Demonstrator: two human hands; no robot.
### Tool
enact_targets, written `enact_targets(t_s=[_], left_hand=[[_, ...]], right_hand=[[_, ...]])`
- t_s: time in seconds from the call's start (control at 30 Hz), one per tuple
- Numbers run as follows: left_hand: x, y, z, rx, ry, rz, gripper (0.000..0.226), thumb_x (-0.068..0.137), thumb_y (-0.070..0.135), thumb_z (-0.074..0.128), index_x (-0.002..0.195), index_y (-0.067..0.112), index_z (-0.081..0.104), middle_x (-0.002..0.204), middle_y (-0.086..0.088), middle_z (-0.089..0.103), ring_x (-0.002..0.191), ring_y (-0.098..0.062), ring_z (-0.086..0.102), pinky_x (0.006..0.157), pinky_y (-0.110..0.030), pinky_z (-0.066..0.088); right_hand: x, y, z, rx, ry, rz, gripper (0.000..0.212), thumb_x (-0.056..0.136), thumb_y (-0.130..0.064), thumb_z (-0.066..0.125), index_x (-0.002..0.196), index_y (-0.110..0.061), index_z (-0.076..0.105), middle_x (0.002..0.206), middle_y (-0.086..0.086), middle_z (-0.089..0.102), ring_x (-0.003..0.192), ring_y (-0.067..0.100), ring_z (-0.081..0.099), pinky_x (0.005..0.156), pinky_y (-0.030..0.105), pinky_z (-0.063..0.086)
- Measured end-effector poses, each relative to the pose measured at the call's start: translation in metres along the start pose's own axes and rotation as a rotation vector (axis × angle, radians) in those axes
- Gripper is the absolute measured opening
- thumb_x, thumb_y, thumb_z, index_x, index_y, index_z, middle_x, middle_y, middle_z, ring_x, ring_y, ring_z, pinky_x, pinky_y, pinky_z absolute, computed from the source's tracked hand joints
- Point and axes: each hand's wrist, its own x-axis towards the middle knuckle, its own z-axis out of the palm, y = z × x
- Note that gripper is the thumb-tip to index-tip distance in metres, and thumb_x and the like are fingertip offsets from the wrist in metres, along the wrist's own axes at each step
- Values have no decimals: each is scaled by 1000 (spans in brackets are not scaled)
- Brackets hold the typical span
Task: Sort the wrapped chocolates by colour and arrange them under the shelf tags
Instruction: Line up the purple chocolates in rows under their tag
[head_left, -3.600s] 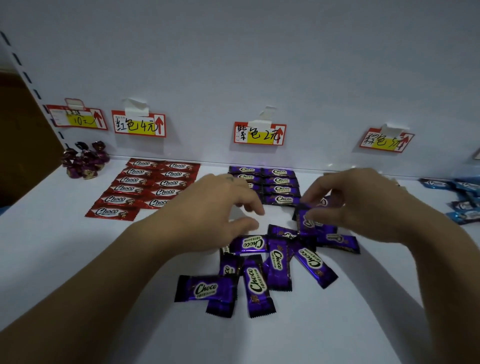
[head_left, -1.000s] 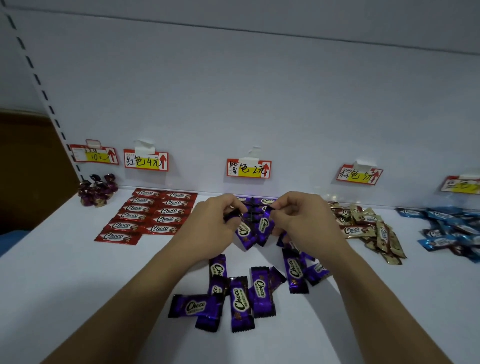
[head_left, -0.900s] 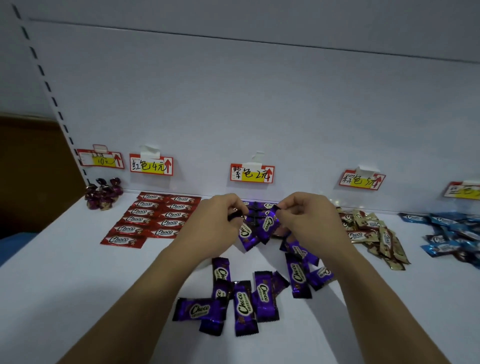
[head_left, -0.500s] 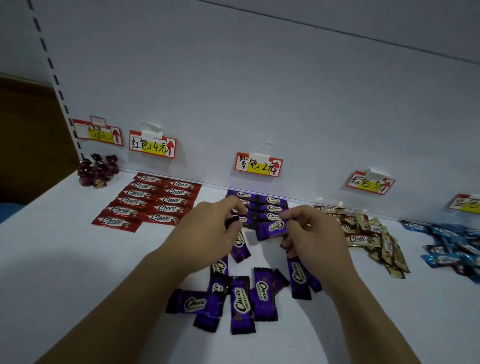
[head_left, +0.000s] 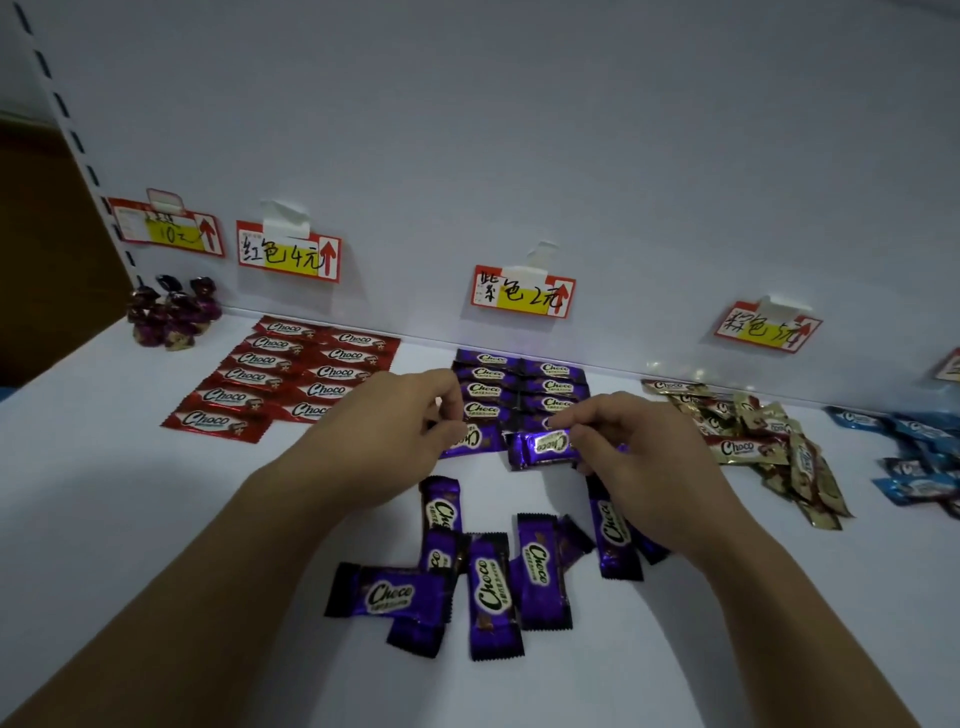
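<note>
Purple Choco bars lie in two neat columns (head_left: 519, 387) under the purple shelf tag (head_left: 522, 291). My left hand (head_left: 384, 441) pinches one purple bar (head_left: 475, 439) at the front of the left column. My right hand (head_left: 639, 457) pinches another purple bar (head_left: 545, 447) at the front of the right column. Several loose purple bars (head_left: 488, 577) lie scattered nearer to me, between my forearms.
Red bars (head_left: 291, 379) lie in rows under the red tag (head_left: 288, 252). Dark twist-wrapped sweets (head_left: 174, 312) sit far left. A gold-brown pile (head_left: 753, 436) lies under the brown tag (head_left: 766, 327). Blue bars (head_left: 914, 457) are at the right edge.
Both hands have lowered their purple bars from mid-air down to the front of the purple columns. The view has tilted down and moved closer.
</note>
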Motion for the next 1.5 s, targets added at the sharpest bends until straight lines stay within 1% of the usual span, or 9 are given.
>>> enact_targets(t_s=[0.23,0.43,0.57,0.8,0.87,0.93,1.1,1.3,1.5], left_hand=[[2,0,3,102,-36,48,8,94,34,57,101,33,62,61,19,47,56,2,45,51,-16,29],[2,-2,3,72,-23,49,6,92,30,59,87,32,56,72,14,54,65,1,49,55,-16,32],[0,0,4,21,54,101,6,90,27,60,87,31,57,89,13,48,81,0,47,66,-15,36],[3,0,1,-181,123,62,8,86,27,69,79,28,66,47,8,44,46,-5,39,47,-14,33],[2,3,0,-183,112,25,6,87,30,68,82,31,66,44,8,54,41,-5,46,52,-19,41],[1,7,-1,-236,95,-26,3,88,31,66,85,31,65,47,3,63,42,-6,56,56,-23,48],[-3,13,-4,-394,142,-80,7,88,32,65,85,27,63,71,9,73,49,-15,66,57,-28,52],[0,10,1,-243,297,39,15,79,34,74,76,28,60,65,3,62,56,-11,56,58,-29,50],[0,8,-3,-72,221,114,64,85,22,70,137,37,36,73,9,60,68,-6,61,64,-25,53]], right_hand=[[0,1,5,-35,45,-45,21,92,-18,58,88,-36,68,83,-17,62,72,4,61,62,14,45],[3,-1,12,-20,113,-60,25,91,-15,58,82,-38,62,73,-16,61,64,3,59,59,11,43],[5,0,15,90,187,-54,22,91,-15,58,82,-35,63,75,-10,66,66,12,65,68,38,56],[7,0,18,159,116,-82,29,93,-14,54,113,-33,62,87,-13,62,78,12,65,71,41,55],[6,0,19,87,78,-135,34,95,-13,52,122,-30,62,90,-16,56,84,3,59,76,21,51],[5,-2,20,25,76,-165,29,95,-14,53,116,-27,67,91,-19,52,87,-5,52,72,4,37],[6,-8,19,77,140,-151,17,96,-18,54,99,-25,70,92,-15,55,85,-8,51,67,1,35],[5,-11,17,368,175,1,10,91,-21,63,83,-27,67,75,-6,68,66,7,62,59,23,50],[3,-16,12,567,74,155,23,89,-4,62,107,-17,57,66,5,63,60,31,66,47,26,49]])
